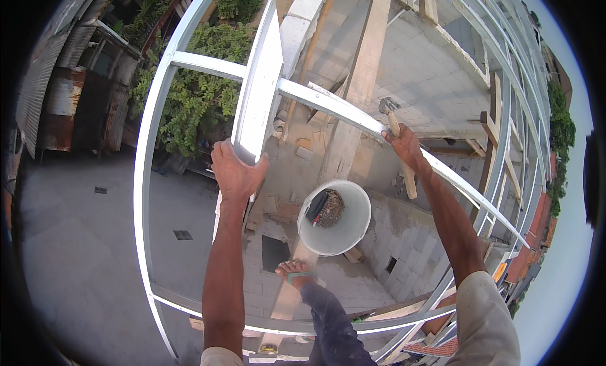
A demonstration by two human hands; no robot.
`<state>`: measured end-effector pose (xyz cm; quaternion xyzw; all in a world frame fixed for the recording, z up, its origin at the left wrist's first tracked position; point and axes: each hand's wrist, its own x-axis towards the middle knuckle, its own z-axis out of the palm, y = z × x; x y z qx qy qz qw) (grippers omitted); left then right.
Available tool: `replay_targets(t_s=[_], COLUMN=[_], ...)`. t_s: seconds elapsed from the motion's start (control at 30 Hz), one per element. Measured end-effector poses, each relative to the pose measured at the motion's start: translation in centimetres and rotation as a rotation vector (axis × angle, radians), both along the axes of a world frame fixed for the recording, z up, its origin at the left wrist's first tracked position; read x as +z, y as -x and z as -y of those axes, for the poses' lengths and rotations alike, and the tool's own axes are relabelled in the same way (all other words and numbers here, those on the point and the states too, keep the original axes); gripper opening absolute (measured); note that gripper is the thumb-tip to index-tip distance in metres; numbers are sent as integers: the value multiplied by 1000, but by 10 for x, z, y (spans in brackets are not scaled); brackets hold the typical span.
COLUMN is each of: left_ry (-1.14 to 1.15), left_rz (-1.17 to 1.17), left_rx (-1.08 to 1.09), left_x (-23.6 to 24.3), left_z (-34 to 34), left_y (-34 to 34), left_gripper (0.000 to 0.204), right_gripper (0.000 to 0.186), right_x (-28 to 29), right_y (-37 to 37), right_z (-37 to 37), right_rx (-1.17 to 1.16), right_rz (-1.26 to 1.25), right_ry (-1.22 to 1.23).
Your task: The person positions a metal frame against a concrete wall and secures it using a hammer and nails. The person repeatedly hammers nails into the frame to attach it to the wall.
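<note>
My left hand (237,170) is closed round the near end of a long white board (260,88). That board rises away from me and crosses over a silvery metal batten (328,102) of the roof frame. Over the same batten, further right, my right hand (404,145) is wrapped around the wooden handle of a hammer (410,181). Its metal head points away from me, and the handle's butt hangs below the hand. Whether the hand also touches the batten I cannot tell. Nothing shows between the hammer and the board except the batten.
A white bucket (356,221) holding nails and a dark object stands below on a wooden plank (360,69). My bare foot (297,272) rests on a plank nearby. A curved-looking metal rail (144,176) borders the left. Block walls (410,246) and a floor lie far below.
</note>
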<state>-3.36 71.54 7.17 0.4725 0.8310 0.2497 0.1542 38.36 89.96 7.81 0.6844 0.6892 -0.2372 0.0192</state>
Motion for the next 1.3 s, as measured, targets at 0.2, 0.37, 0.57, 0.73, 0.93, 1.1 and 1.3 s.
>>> replay_targets(t_s=[0.2, 0.37, 0.57, 0.73, 0.93, 1.1, 1.3], left_ry=[-52, 74, 190, 291, 220, 233, 124], left_rz=[-109, -166, -117, -173, -348, -389, -441], left_rx=[-66, -139, -298, -362, -375, -411, -407], left_x=[27, 8, 4, 7, -13, -20, -37], left_z=[-134, -185, -199, -204, -201, -203, -199], left_y=[10, 13, 12, 7, 12, 16, 23], left_gripper=[81, 93, 99, 103, 111, 113, 115], right_gripper=[58, 59, 59, 57, 58, 58, 56], right_x=[5, 3, 2, 4, 7, 2, 5], right_y=[8, 15, 13, 7, 13, 11, 12], right_z=[0, 1, -2, 2, 1, -1, -2], right_rx=[3, 29, 43, 87, 92, 98, 84], right_rz=[63, 57, 89, 98, 77, 106, 104], right_ry=[63, 61, 104, 54, 28, 40, 59])
